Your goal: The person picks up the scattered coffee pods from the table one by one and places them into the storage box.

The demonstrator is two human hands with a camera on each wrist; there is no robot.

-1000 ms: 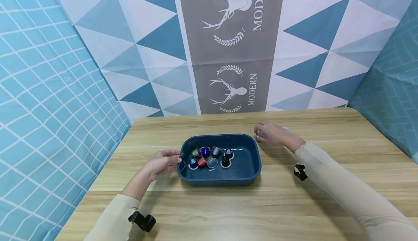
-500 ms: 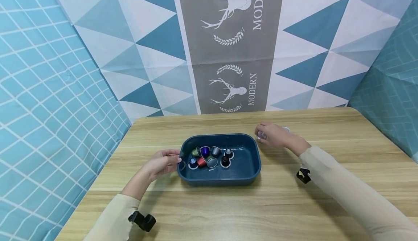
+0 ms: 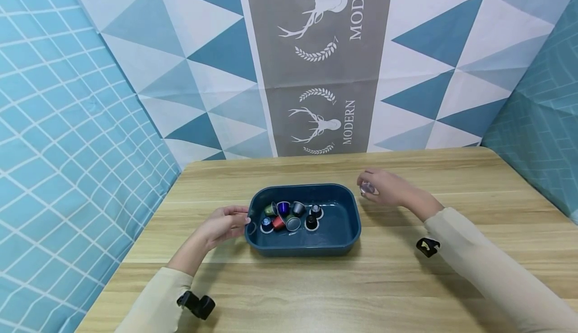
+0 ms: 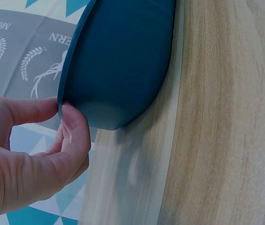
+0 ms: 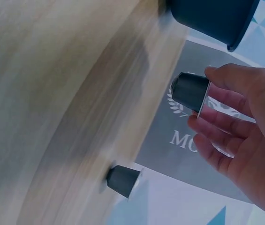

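A dark blue plastic tub [image 3: 303, 253] stands on the table with several coffee capsules in its left half and middle, among them a red capsule [image 3: 279, 223] and a black capsule [image 3: 311, 222]. My left hand [image 3: 221, 226] pinches the tub's left rim; the left wrist view has thumb and fingers on either side of that edge [image 4: 63, 89]. Just right of the tub, my right hand [image 3: 390, 188] holds a dark coffee capsule [image 5: 191, 91] by its foil rim between thumb and fingertips. A second dark capsule [image 5: 123, 181] lies on the table below this hand, hidden from the head view.
The wooden table [image 3: 316, 293] runs back to a patterned cloth wall [image 3: 325, 72]. A blue checked cloth [image 3: 81, 137] hangs along the left side, a teal one [image 3: 537, 117] along the right. Black wrist mounts [image 3: 196, 305] sit on both sleeves.
My right hand has drawn slightly right, away from the tub, with the capsule in its fingers. The capsule behind that hand has gone out of sight in the head view. My left hand stays put.
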